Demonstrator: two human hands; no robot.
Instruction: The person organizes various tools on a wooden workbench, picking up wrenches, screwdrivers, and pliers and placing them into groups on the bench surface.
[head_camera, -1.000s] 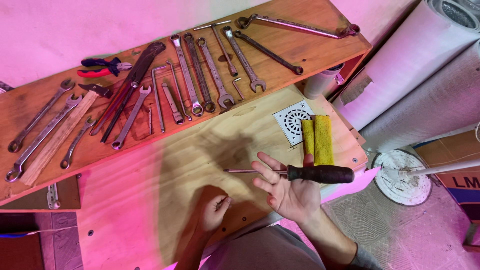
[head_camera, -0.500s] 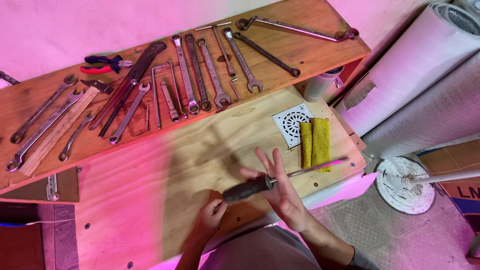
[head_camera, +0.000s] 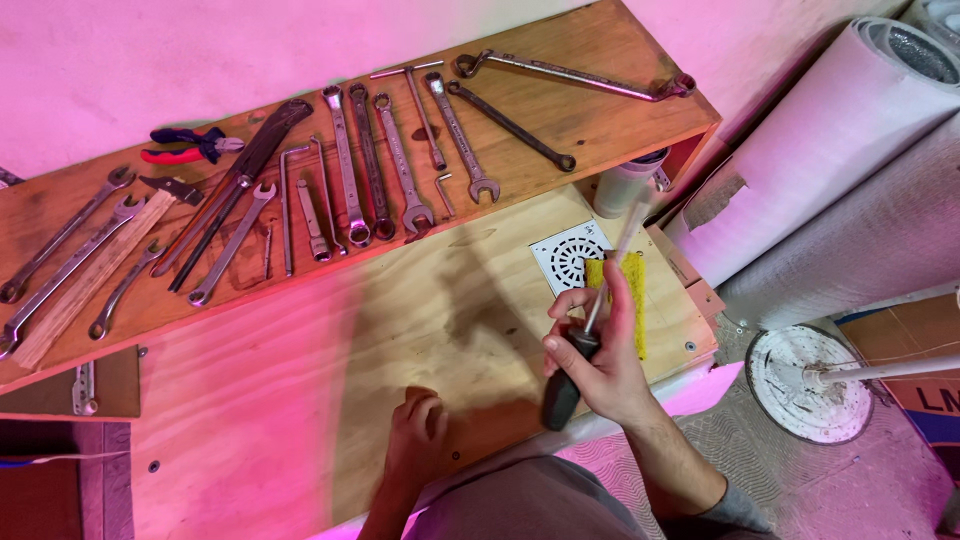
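Note:
My right hand (head_camera: 598, 352) grips a screwdriver (head_camera: 570, 375) by its black handle. Its metal shaft points up and away, blurred, over a white round-grilled drain cover (head_camera: 562, 258) and a yellow sponge (head_camera: 634, 300). My left hand (head_camera: 418, 432) rests in a loose fist on the light plywood board (head_camera: 300, 400), near its front edge, holding nothing. The two hands are about a hand's width apart.
A raised wooden shelf (head_camera: 590, 120) at the back carries several wrenches (head_camera: 350, 165), Allen keys, red-handled pliers (head_camera: 185, 147) and a wood strip (head_camera: 85, 280). A cup (head_camera: 625, 185) stands under the shelf's right end. Rolled white material (head_camera: 840, 150) and a round white base (head_camera: 808, 385) lie at right.
My right hand has turned the screwdriver from lying across the open palm to upright, and closed around the handle. The left hand stayed on the board.

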